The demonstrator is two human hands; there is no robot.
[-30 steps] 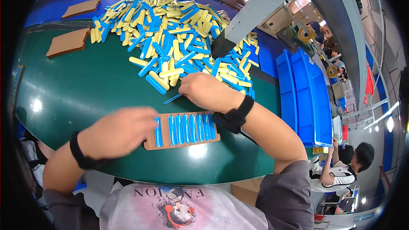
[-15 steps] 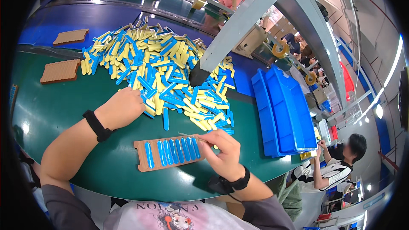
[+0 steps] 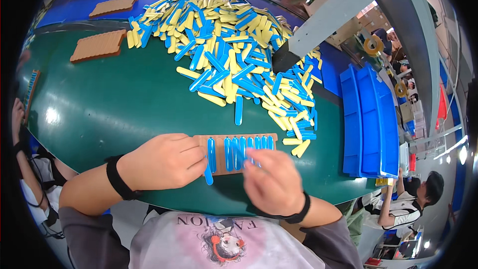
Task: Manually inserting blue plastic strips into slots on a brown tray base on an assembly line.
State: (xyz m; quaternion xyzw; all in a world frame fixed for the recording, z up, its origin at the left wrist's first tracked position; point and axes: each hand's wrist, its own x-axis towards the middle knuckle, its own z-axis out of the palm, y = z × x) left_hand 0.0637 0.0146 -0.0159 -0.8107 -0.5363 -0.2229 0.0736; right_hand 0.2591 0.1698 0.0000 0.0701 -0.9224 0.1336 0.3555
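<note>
A brown grooved tray (image 3: 220,158) lies in front of me, with a row of blue rounded strips in its grooves and a gap near its left end. My left hand (image 3: 167,163) is closed at the tray's left end, pinching a blue strip (image 3: 209,175) that points toward me. Over the tray's right half is my right hand (image 3: 275,180), smeared by motion. Its fingers seem pinched on a blurred, slanting blue strip above the row. Beyond the tray spreads a large heap of blue and yellow strips (image 3: 231,77).
Two more brown trays (image 3: 98,46) sit at the far left. Nested blue bins (image 3: 352,119) stand on the right, near a grey metal post (image 3: 343,15). Another person's hand (image 3: 17,112) is at the left edge beside a filled tray (image 3: 31,92). A person (image 3: 406,204) works at the right.
My left hand has come back from the heap to the tray with a blue strip. My right hand has shifted over the row. The view has swung left.
</note>
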